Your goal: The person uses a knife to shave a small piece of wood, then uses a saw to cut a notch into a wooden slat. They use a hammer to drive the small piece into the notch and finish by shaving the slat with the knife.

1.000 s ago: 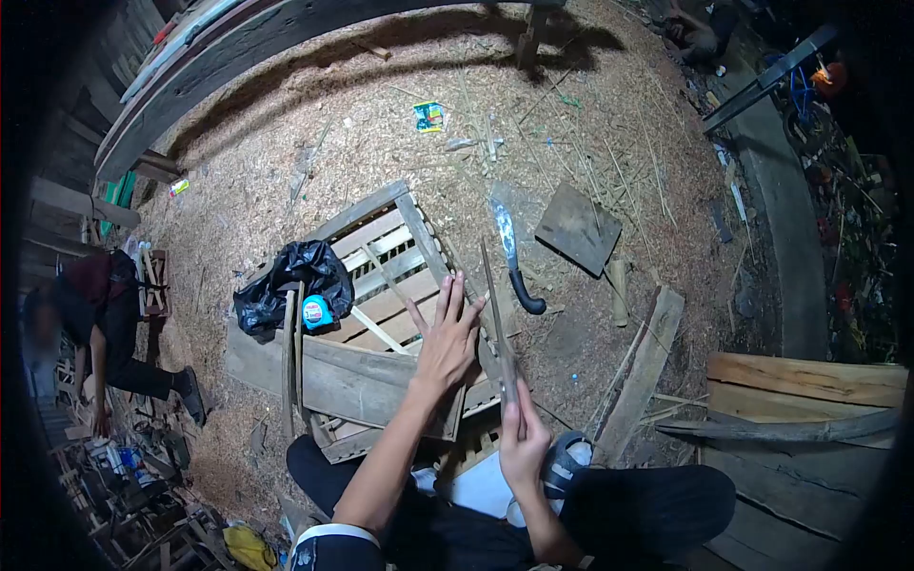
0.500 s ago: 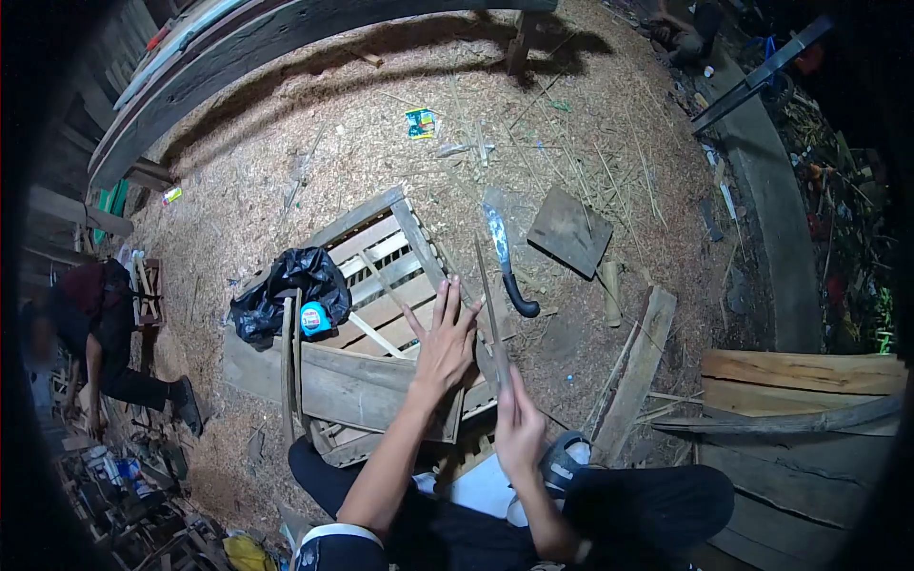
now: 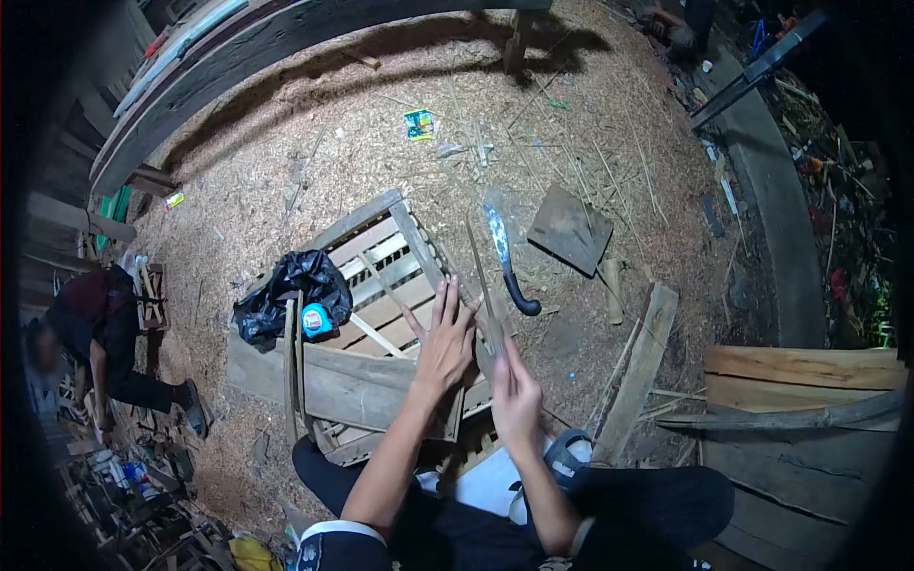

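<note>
My left hand [image 3: 444,347] lies flat with fingers spread on the edge of a slatted wooden crate [image 3: 354,219]. Closed around the near end of a long, narrow blade [image 3: 483,276], my right hand [image 3: 516,395] is just right of the crate. The blade is seen nearly edge-on and looks like a handsaw; its handle is hidden in my fingers. It runs along the crate's right side. A machete [image 3: 499,238] with a black handle [image 3: 520,297] lies on the ground farther right. On the crate's left rest a black plastic bag [image 3: 267,314] and a blue tape measure [image 3: 316,321].
A square wooden board [image 3: 569,230] lies beyond the machete, and a plank [image 3: 640,376] is to the right. Larger boards [image 3: 800,466] are at lower right. A heavy beam [image 3: 286,43] crosses the top. Another person [image 3: 114,333] bends down at the left.
My right hand and the blade have shifted slightly toward the left and up. My left hand stays on the crate. The other person at the left has moved a little.
</note>
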Demonstrator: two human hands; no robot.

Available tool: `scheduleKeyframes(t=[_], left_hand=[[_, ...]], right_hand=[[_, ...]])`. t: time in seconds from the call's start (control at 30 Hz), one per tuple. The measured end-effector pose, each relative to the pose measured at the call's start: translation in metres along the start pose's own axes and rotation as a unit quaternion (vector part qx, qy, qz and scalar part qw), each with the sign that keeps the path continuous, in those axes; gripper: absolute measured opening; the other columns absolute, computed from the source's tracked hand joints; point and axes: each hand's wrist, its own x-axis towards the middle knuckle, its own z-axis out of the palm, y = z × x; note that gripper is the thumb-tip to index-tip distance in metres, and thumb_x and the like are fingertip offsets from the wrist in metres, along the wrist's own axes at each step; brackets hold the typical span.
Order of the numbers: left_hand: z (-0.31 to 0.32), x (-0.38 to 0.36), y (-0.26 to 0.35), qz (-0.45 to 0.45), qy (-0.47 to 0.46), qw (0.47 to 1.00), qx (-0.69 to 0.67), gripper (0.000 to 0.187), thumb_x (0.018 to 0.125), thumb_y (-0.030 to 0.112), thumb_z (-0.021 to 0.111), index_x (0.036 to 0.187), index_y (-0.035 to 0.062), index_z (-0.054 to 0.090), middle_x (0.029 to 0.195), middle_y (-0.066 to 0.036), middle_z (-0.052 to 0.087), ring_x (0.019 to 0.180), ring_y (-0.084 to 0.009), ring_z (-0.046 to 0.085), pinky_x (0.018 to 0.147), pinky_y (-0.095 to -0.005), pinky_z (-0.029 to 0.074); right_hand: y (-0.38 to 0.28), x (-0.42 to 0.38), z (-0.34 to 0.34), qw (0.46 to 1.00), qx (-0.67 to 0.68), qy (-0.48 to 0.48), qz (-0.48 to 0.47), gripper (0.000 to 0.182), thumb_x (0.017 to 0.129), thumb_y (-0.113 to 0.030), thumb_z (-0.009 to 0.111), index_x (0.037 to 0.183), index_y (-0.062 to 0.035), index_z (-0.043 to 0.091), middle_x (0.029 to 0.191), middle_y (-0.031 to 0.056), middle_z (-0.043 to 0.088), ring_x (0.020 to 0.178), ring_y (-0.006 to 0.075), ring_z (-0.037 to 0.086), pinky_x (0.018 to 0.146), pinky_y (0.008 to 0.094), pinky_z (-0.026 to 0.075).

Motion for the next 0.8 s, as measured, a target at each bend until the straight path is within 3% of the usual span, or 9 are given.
scheduleKeyframes(t=[0.1,0.23,0.3,0.37,0.47,0.5,0.57,0.6,0.8], left_hand=[[0.005,0.004,0.0,-0.007,-0.006,1.0,-0.001,0.049,0.102,0.022,0.053,0.151,0.0219,0.052,0.175,-0.009,0.012,0.162,-0.0289,0.009,0.115,-0.0782,-0.011],[0.003,0.0,0.001,0.01,0.007,1.0,0.027,0.052,0.102,0.021,0.052,0.153,0.023,0.049,0.175,-0.01,0.012,0.162,-0.0278,0.009,0.116,-0.0762,-0.012],[0.002,0.002,0.001,0.002,0.007,1.0,0.009,0.053,0.101,0.021,0.052,0.154,0.0224,0.048,0.175,-0.01,0.012,0.162,-0.0276,0.008,0.116,-0.0766,-0.012],[0.004,0.004,-0.002,-0.003,0.001,1.0,0.009,0.054,0.101,0.02,0.053,0.154,0.0225,0.048,0.175,-0.01,0.011,0.162,-0.0275,0.008,0.116,-0.0768,-0.012],[0.004,0.001,-0.001,0.008,0.008,0.999,0.033,0.053,0.1,0.019,0.055,0.153,0.0232,0.05,0.175,-0.01,0.011,0.162,-0.0279,0.007,0.116,-0.0774,-0.011],[0.002,-0.001,0.0,0.007,0.011,0.999,0.035,0.053,0.1,0.019,0.055,0.153,0.0232,0.05,0.175,-0.01,0.011,0.162,-0.0279,0.007,0.116,-0.0774,-0.011],[0.002,0.002,0.0,-0.001,0.005,1.0,0.011,0.05,0.102,0.02,0.053,0.152,0.0217,0.05,0.176,-0.01,0.011,0.162,-0.0279,0.007,0.116,-0.0772,-0.011],[0.003,0.003,0.001,-0.005,0.002,1.0,0.004,0.049,0.103,0.021,0.051,0.151,0.0203,0.051,0.176,-0.009,0.011,0.162,-0.0269,0.008,0.116,-0.0766,-0.011],[0.003,0.001,-0.001,0.002,0.006,1.0,0.023,0.047,0.103,0.021,0.05,0.151,0.0194,0.052,0.175,-0.01,0.011,0.162,-0.0258,0.008,0.117,-0.075,-0.011]], right_hand=[[0.003,-0.03,-0.017,0.999,0.008,0.017,-0.034,0.041,0.109,-0.016,0.054,0.142,0.0083,0.056,0.134,0.0282,0.066,0.126,0.0287,0.066,0.101,0.0358,0.052],[-0.004,0.011,-0.001,0.998,0.041,-0.012,0.051,0.042,0.109,-0.015,0.052,0.143,0.0094,0.054,0.136,0.0285,0.065,0.127,0.0291,0.065,0.103,0.0366,0.051],[-0.002,-0.008,-0.013,0.998,-0.051,-0.018,-0.019,0.043,0.109,-0.016,0.053,0.144,0.01,0.054,0.136,0.0281,0.065,0.126,0.0289,0.066,0.103,0.0365,0.051],[-0.001,-0.027,-0.018,1.0,0.009,-0.001,-0.018,0.043,0.109,-0.017,0.053,0.143,0.0082,0.055,0.137,0.0262,0.065,0.126,0.0284,0.066,0.102,0.0368,0.051],[-0.006,0.016,0.004,0.999,0.016,-0.014,0.029,0.043,0.109,-0.016,0.054,0.143,0.0097,0.055,0.137,0.0244,0.066,0.124,0.0212,0.064,0.103,0.0336,0.05],[-0.008,0.012,0.0,0.999,0.017,-0.016,0.027,0.043,0.109,-0.016,0.054,0.143,0.0097,0.055,0.137,0.0244,0.066,0.124,0.0212,0.064,0.103,0.0336,0.05],[-0.008,-0.009,-0.015,0.998,-0.059,-0.029,0.016,0.044,0.109,-0.018,0.054,0.143,0.0097,0.054,0.131,0.0248,0.069,0.121,0.0295,0.069,0.1,0.0353,0.053],[-0.006,-0.026,-0.023,1.0,-0.021,-0.012,-0.013,0.045,0.109,-0.02,0.055,0.144,0.0081,0.055,0.132,0.0261,0.068,0.121,0.0303,0.069,0.099,0.0354,0.053],[-0.006,0.007,-0.007,1.0,-0.011,-0.016,0.01,0.043,0.109,-0.017,0.054,0.144,0.008,0.055,0.132,0.0281,0.068,0.124,0.0264,0.067,0.1,0.037,0.053]])
